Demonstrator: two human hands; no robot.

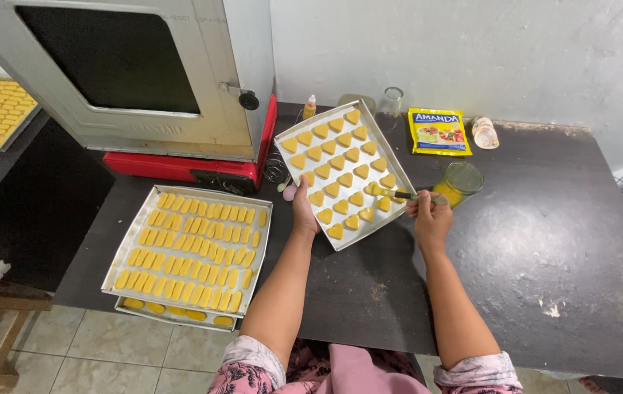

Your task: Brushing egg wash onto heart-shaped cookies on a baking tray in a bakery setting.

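Head view shows, near the middle of the frame, a metal tray (390, 149) lying at an angle on the dark table (544, 241), and this tray carries rows of yellow heart-shaped cookies (341, 166). The left hand (303, 213) is closed on the lower left edge of this tray, with the thumb on the rim. The right hand (431, 215), just right of the tray, is gripping a small brush (395, 193); the tip of the brush is touching a cookie close to the right edge of the tray. Just beside this hand, to the upper right, stands a glass bowl (459, 181) with yellow liquid inside. In the lower left of the frame another tray of oblong yellow cookies (193, 248) is resting on top of a second tray, at the front edge of the table. In the upper left stands a metal oven (213, 69) with a dark window, on a red base. Behind the heart tray, near the wall, there are a small bottle (310, 106), a glass jar (391, 101) and a yellow packet (439, 131)
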